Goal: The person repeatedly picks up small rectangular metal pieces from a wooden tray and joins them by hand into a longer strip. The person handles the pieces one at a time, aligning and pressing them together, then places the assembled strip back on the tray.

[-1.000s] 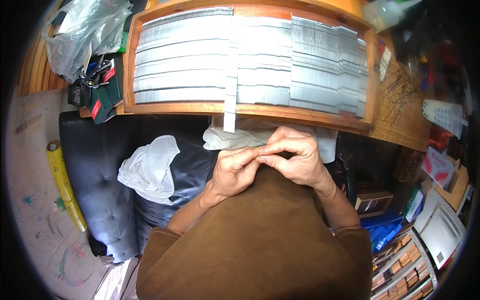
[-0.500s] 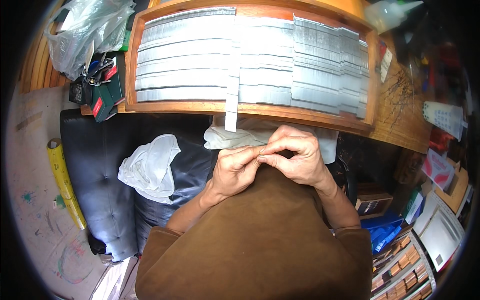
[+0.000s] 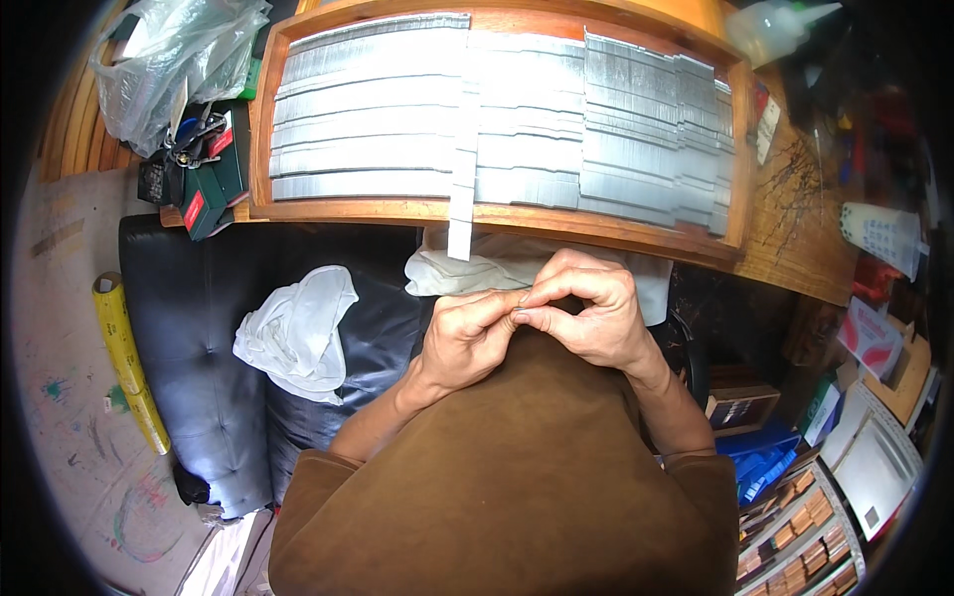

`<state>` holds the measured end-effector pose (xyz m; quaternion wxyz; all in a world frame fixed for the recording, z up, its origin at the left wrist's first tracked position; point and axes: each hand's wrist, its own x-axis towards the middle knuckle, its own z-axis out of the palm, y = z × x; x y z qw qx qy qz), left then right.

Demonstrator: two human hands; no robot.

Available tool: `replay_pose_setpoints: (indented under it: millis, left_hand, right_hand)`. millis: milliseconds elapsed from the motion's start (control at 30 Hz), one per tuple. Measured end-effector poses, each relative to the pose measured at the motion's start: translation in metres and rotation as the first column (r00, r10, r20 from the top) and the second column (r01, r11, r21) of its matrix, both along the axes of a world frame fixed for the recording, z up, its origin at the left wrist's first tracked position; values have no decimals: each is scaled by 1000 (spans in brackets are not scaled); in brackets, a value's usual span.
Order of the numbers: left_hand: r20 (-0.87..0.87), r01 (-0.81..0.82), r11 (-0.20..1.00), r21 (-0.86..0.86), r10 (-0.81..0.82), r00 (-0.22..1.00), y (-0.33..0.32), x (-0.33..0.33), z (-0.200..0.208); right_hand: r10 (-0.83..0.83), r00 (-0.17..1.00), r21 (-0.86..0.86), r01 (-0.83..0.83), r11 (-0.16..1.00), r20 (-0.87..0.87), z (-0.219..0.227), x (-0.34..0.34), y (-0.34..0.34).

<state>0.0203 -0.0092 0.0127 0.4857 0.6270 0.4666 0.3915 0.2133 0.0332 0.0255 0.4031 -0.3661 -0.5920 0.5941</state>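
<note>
The left hand point(image 3: 463, 338) and the right hand point(image 3: 596, 316) are brought together above the lap, over a brown garment point(image 3: 507, 477). The thumb and forefinger of each hand are drawn into a pinch, and the fingertips are met at one spot; whether something small is gripped there cannot be told, as any such thing is hidden or too tiny to make out.

Just beyond the fingers, a pale cloth point(image 3: 452, 276) is seen below the edge of a wooden tray point(image 3: 368, 211). The tray is set farther beyond the fingertips and is filled with rows of grey metal strips point(image 3: 358, 149), brightly lit at the middle. One narrow strip point(image 3: 460, 226) is laid lengthwise over the tray's near rim, its end pointed toward the fingers, near them but apart.

To the left of the fingers, a crumpled white cloth point(image 3: 298, 333) is spread on a black padded seat point(image 3: 204, 348), with a yellow roll point(image 3: 121, 348) placed farther left. Beyond these, a clear plastic bag point(image 3: 179, 65), keys point(image 3: 199, 137) and dark green boxes point(image 3: 206, 197) are gathered. Far to the right of the fingers, a patterned cup point(image 3: 879, 234) is seen.
</note>
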Motion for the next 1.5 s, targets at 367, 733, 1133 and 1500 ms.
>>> replay_pose_setpoints:
  millis: [367,733,1133,1500]
  left_hand:
    - [2,-3,1000,-16,3,1000,1,1,2]
    - [41,-31,999,-6,31,999,2,3,2]
    - [37,-24,1000,1,24,999,3,3,3]
    - [45,3,1000,-19,-3,999,6,9,8]
  right_hand:
    - [12,1000,34,-12,999,11,0,1,1]
    - [-1,999,73,-2,997,49,3,1,3]
    - [-27,997,145,15,989,78,4,-1,-1]
    - [-113,988,196,91,976,108,7,5,-6]
